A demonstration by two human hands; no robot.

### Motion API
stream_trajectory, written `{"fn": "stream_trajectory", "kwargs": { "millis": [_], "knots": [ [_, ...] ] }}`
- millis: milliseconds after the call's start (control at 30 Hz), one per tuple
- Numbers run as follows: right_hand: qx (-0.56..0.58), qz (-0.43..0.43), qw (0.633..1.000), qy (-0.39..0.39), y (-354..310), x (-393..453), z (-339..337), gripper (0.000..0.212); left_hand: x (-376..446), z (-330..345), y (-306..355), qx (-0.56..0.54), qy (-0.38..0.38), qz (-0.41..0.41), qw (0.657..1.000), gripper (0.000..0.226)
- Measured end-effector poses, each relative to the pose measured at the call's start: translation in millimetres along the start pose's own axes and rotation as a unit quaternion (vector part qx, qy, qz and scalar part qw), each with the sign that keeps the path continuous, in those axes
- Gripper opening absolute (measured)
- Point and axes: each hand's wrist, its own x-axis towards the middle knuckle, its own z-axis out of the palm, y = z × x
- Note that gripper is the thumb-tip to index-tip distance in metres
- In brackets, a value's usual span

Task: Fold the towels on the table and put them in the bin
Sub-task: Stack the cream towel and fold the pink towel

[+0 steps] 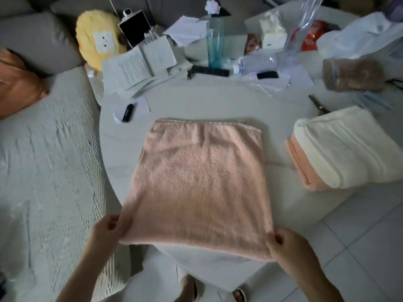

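A pink towel [200, 182] lies flat on the round white table [218, 101], folded into a rectangle. Its near edge hangs past the table's front rim. My left hand [106, 227] pinches the near left corner. My right hand [285, 245] pinches the near right corner. To the right, a folded cream towel [346, 147] rests on a folded pink towel [298, 162] at the table's right edge. No bin is in view.
The far half of the table holds papers [130, 70], a tall clear bottle [215, 42], a lying bottle [257, 62], a black remote [210, 70], plastic bags [359, 38] and a tissue box [273, 33]. A grey sofa with a yellow plush [98, 38] lies left; tiled floor right.
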Motion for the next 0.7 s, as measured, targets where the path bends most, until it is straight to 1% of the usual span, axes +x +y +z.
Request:
{"fn": "stream_trajectory", "kwargs": {
  "millis": [67, 100, 133, 167, 200, 267, 300, 333, 400, 467, 500, 533, 600, 667, 700],
  "knots": [
    [-0.041, 0.033, 0.998, -0.019, -5, 9, -11, 0.038, 8, -13, 7, 0.048, -0.014, -0.004, 0.999, 0.017],
    [-0.068, 0.032, 0.997, -0.004, -12, 19, -18, 0.034, 20, -15, 17, 0.056, -0.003, 0.0, 0.998, 0.015],
    [-0.086, 0.02, 0.996, 0.025, -21, 30, -24, 0.029, 37, -15, 31, 0.052, 0.008, 0.012, 0.999, 0.017],
    [-0.084, 0.003, 0.995, 0.057, -34, 46, -31, 0.025, 56, -11, 52, 0.045, 0.012, 0.037, 0.998, 0.025],
    [-0.055, -0.01, 0.995, 0.08, -51, 65, -38, 0.022, 74, -5, 76, 0.043, 0.009, 0.07, 0.997, 0.033],
    [0.059, -0.032, 0.993, 0.101, -87, 111, -50, 0.015, 112, 14, 121, 0.048, -0.005, 0.136, 0.99, 0.05],
    [0.112, -0.04, 0.986, 0.121, -103, 135, -55, 0.014, 130, 23, 143, 0.053, -0.014, 0.152, 0.987, 0.058],
    [0.15, -0.039, 0.977, 0.148, -117, 157, -60, 0.013, 147, 30, 161, 0.057, -0.021, 0.155, 0.986, 0.065],
    [0.196, -0.015, 0.963, 0.186, -135, 193, -67, 0.017, 178, 37, 186, 0.064, -0.041, 0.138, 0.987, 0.071],
    [0.221, 0.011, 0.956, 0.194, -146, 211, -73, 0.03, 197, 35, 200, 0.041, -0.076, 0.119, 0.989, 0.064],
    [0.216, 0.021, 0.957, 0.191, -147, 214, -75, 0.031, 202, 32, 204, 0.029, -0.092, 0.119, 0.988, 0.056],
    [0.199, 0.026, 0.961, 0.188, -146, 213, -77, 0.027, 205, 29, 204, 0.022, -0.098, 0.131, 0.986, 0.045],
    [0.192, 0.019, 0.963, 0.188, -141, 206, -78, 0.018, 210, 25, 200, 0.011, -0.078, 0.165, 0.983, 0.026],
    [0.204, 0.015, 0.965, 0.166, -137, 199, -77, 0.022, 213, 21, 196, -0.008, -0.057, 0.171, 0.984, 0.013],
    [0.21, 0.019, 0.965, 0.157, -136, 199, -76, 0.021, 215, 20, 193, -0.016, -0.062, 0.161, 0.985, 0.01]
  ]
}}
